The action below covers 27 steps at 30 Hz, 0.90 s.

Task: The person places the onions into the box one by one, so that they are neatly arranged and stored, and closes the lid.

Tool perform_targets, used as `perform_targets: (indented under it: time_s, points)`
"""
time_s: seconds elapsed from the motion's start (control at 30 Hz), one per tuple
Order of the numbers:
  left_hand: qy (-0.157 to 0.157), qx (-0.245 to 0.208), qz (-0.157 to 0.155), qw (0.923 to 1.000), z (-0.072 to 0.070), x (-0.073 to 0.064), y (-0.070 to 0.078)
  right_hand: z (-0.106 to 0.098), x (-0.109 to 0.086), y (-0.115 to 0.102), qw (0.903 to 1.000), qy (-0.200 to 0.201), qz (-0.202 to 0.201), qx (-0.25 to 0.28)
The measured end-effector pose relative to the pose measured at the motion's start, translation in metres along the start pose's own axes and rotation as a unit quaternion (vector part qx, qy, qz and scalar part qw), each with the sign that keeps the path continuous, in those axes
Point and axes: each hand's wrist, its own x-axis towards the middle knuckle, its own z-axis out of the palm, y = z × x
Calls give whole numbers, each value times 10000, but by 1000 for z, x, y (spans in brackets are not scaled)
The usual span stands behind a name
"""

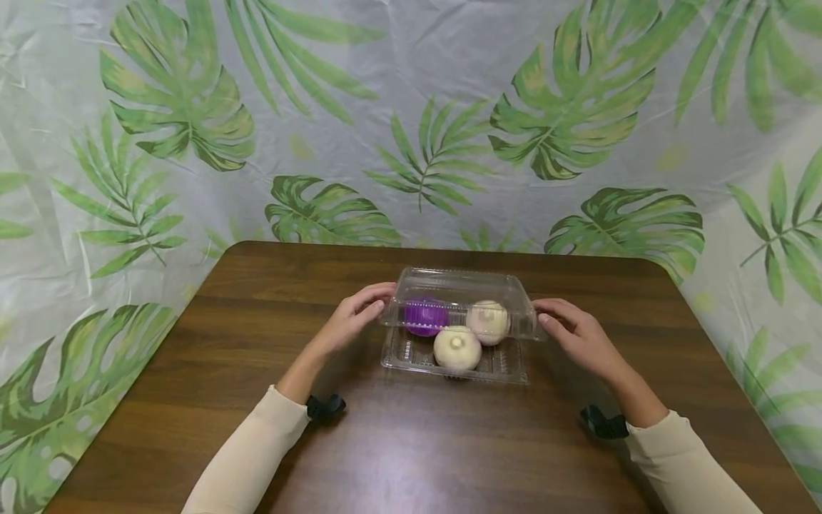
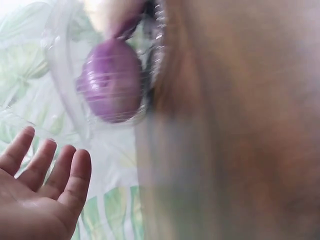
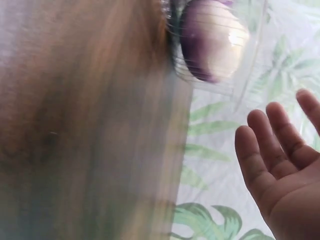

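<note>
A clear plastic clamshell container (image 1: 411,353) sits on the table with its lid (image 1: 459,285) raised at a slant over the base. Inside lie two pale turnips (image 1: 457,348) and a purple one (image 1: 426,318); the right wrist view shows a turnip (image 3: 215,42) that is purple on one side and cream on the other. At the lid's left edge is my left hand (image 1: 353,314), its fingers (image 2: 75,175) extended and slightly spread. My right hand (image 1: 578,339) mirrors it at the lid's right edge, fingers (image 3: 257,150) loosely straight.
The brown wooden table (image 1: 270,321) has rounded far corners. Behind it hangs a pale cloth (image 1: 449,171) printed with green leaves. Dark bands (image 1: 326,407) circle both wrists below cream sleeves (image 1: 250,457).
</note>
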Motion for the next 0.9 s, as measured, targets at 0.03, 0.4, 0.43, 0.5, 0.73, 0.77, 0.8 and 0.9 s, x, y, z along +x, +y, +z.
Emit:
perform_targets:
  time_s: [0.03,0.4,0.43,0.5,0.73,0.77,0.8,0.9]
  points:
    - [-9,101,30,9999,1,-2,-2,1,-1,2,10000,-69,-10,4]
    - [-62,735,28,9973,9,-15,-1,8,-3,16,9992,-403,-26,-46]
    - [-56,742,58,9972,9,-15,-1,8,-2,16,9992,-400,-44,-43]
    - [-42,768,81,9970,9,-15,-1,9,-2,15,9992,-387,-65,-22]
    - [-24,705,-134,9974,10,-16,-3,10,-4,11,9986,-525,-53,38]
    - [-35,676,-185,9975,10,-17,-2,10,-5,11,9985,-549,-72,49]
    - [-52,643,-239,9976,11,-18,-2,10,-5,10,9984,-554,-111,54]
    - [-75,560,-455,9974,13,-22,1,11,-9,8,9983,-549,-213,24]
